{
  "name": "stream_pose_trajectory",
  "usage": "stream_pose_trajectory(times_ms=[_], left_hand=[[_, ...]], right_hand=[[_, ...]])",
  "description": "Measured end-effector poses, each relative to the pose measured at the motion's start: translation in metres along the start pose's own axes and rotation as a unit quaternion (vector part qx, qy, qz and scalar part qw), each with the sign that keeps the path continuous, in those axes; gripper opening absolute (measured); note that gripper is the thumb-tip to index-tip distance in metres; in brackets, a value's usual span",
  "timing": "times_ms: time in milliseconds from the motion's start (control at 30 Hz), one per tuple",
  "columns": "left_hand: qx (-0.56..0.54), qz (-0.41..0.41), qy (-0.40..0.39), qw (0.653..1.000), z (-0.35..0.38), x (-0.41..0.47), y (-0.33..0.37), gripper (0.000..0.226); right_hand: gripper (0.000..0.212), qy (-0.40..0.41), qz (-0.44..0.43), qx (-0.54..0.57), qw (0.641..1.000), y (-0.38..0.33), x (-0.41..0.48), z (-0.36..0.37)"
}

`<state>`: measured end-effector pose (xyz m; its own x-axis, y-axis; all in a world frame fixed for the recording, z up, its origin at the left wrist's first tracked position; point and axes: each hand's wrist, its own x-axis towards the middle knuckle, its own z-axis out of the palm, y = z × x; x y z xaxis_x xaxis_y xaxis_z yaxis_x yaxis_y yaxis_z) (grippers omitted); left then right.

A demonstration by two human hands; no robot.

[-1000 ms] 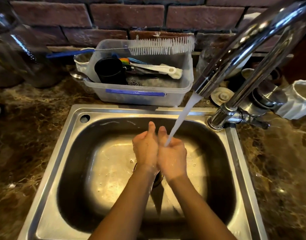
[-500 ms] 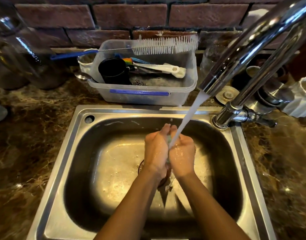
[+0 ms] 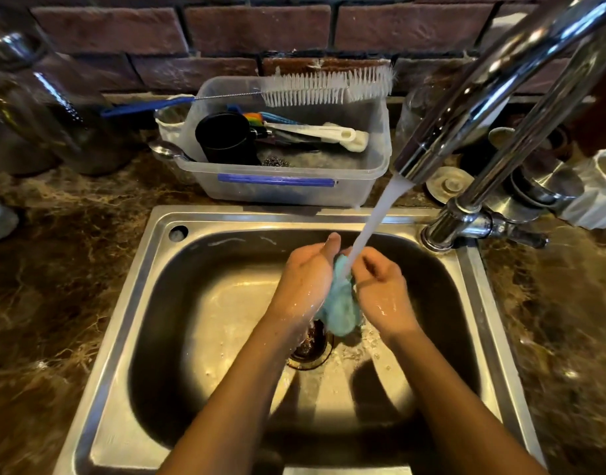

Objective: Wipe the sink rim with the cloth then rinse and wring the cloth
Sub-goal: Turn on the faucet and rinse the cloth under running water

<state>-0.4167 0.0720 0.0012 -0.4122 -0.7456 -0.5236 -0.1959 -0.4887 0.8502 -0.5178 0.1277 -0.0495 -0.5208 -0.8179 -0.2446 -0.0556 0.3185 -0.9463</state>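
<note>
Both hands, left [image 3: 303, 279] and right [image 3: 380, 289], press the cloth [image 3: 341, 303] between them under the water [image 3: 373, 217], over the drain [image 3: 310, 347] in the sink [image 3: 476, 303]. Soaked, it looks soft, heavy and slippery; better to grip both ends for wringing.

Glossy steel sink [image 3: 130, 303], wet fuzzy cloth [image 3: 341, 303]

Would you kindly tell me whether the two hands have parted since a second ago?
Yes: the left hand and right hand have spread apart above the drain, exposing the cloth.
</note>
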Motion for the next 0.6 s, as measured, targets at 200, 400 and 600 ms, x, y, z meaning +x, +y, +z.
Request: stream_pose_trajectory(times_ms=[200,400,600], left_hand=[[0.117,0.078,0.027,0.990,-0.012,0.010,0.008,0.050],[-0.012,0.011,0.069,0.997,-0.020,0.018,-0.028,0.035],[-0.305,-0.165,0.009,0.938,0.001,0.007,-0.064,0.049]], right_hand=[[0.038,-0.094,-0.076,-0.070,0.990,-0.014,-0.005,-0.009],[0.026,-0.118,-0.056,0.002,0.991,-0.033,-0.010,0.000],[0.035,-0.101,0.069,0.168,0.978,-0.052,-0.011,0.001]])
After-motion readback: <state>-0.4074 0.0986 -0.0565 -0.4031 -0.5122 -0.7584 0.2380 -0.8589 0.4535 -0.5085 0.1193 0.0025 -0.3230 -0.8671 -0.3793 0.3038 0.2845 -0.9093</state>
